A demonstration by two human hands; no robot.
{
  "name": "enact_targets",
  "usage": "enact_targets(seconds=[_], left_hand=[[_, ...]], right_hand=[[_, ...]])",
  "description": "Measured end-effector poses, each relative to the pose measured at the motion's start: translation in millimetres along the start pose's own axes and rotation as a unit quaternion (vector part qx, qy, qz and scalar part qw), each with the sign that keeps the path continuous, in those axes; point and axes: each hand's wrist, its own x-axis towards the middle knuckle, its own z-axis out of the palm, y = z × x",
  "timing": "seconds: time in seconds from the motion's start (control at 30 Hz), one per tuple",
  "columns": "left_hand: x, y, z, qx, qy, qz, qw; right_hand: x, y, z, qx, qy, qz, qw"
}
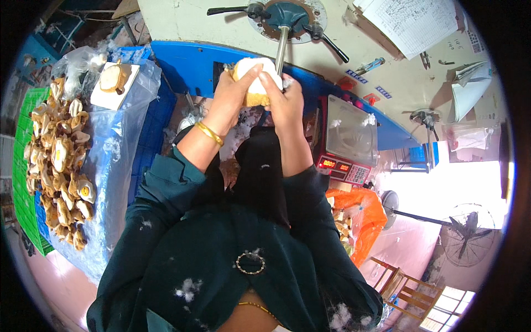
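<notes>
In both hands I hold a small plush piece [251,71] with a white face and a fuzzy tan edge. My left hand [224,102] grips its left side and my right hand [289,105] its right side, both thumbs pressing on the white face. Just above my right hand, a metal tube [282,47] comes down from a dark machine head [285,16] with black levers. The tube's lower end is hidden by my right hand, so I cannot tell whether it enters the plush.
At left, many tan-and-white plush pieces [61,160] lie on plastic-covered blue crates, beside a green crate [27,182]. A toast-shaped plush [113,78] sits on a white board. A red scale [345,169], an orange bag [368,216] and a fan [470,235] are at right. Papers [412,25] lie on the table.
</notes>
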Motion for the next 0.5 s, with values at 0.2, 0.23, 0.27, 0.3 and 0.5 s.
enact_targets(seconds=[0.2, 0.23, 0.27, 0.3, 0.5], left_hand=[[23, -6, -6, -0.038, -0.049, 0.008, 0.998], [19, -6, -5, -0.031, -0.04, 0.021, 0.998], [12, -7, -2, -0.016, -0.02, 0.023, 0.999], [9, -10, -2, 0.006, 0.002, 0.033, 0.999], [-11, -22, 4, 0.038, 0.039, 0.096, 0.994]], right_hand=[[19, 13, 17, 0.143, -0.012, -0.025, 0.989], [18, 15, 17, 0.164, -0.014, -0.024, 0.986], [15, 16, 13, 0.178, -0.029, -0.013, 0.984], [11, 15, 13, 0.182, -0.033, -0.01, 0.983], [1, 8, -5, 0.219, -0.103, 0.042, 0.969]])
